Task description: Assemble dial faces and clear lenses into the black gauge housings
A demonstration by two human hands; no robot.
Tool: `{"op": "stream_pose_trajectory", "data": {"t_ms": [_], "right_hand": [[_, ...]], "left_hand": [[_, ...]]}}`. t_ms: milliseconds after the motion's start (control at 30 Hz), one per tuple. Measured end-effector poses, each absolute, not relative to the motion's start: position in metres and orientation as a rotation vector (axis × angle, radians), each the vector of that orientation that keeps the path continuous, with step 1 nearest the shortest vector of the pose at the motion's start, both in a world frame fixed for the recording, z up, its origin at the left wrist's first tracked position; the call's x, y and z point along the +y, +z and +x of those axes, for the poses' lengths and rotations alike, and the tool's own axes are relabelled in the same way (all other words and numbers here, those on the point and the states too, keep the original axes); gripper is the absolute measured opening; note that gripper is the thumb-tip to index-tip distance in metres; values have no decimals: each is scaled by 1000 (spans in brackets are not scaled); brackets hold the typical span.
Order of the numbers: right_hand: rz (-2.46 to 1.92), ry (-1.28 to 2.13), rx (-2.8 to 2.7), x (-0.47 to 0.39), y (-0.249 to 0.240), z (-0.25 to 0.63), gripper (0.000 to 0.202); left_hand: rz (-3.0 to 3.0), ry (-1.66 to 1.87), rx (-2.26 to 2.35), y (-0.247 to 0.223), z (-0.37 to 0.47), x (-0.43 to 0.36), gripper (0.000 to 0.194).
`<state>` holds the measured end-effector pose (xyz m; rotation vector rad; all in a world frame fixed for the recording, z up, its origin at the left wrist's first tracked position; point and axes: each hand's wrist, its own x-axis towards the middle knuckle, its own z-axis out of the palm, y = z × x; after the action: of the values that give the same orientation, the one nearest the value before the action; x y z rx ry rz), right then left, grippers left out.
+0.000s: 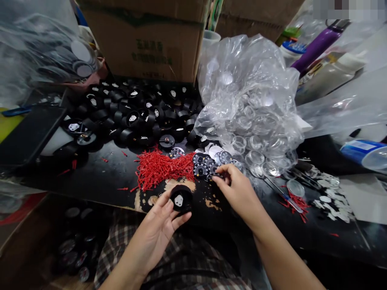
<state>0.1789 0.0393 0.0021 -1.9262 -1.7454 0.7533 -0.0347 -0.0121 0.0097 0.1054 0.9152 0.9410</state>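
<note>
My left hand (161,219) holds a round black gauge housing (188,202) with its open side facing me, showing a white metal plate (179,200) inside. The fingers wrap around its rim. My right hand (234,187) reaches to a pile of black dial faces (200,170) with white markings, and thumb and forefinger pinch the edge of one dial face. Left of the dials lies a heap of small red pointers (161,167). A clear plastic bag (242,80) spills transparent round lenses (256,141) just beyond my right hand.
Many black housings (130,117) cover the back of the black table (102,181), before a cardboard box (145,44). A screwdriver (284,195), red pointers and white plates (332,197) lie at right. A purple bottle (320,46) leans behind. Finished-looking gauges (68,245) sit below, left.
</note>
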Motion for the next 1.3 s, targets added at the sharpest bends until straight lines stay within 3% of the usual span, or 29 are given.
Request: {"op": "stream_pose_trajectory", "data": {"t_ms": [167,300,500,933,1300], "right_hand": [[-1828,846,-1534,40,7,191,24],[-1652,750,-1543,33,14,178,20],[-1602,1310,-1296,22,22,144,22],[-1617,999,-1634,25,38,115,7],[-1620,1449,-1390,30,33,123,18]], "left_hand": [[51,969,900,10,-41,-12,31],[-15,953,773,13,-32,-9,32],[5,1114,827,14,-22,4,34],[350,1047,990,6,-14,-9,28],[375,970,988,2,-22,-11,33]]}}
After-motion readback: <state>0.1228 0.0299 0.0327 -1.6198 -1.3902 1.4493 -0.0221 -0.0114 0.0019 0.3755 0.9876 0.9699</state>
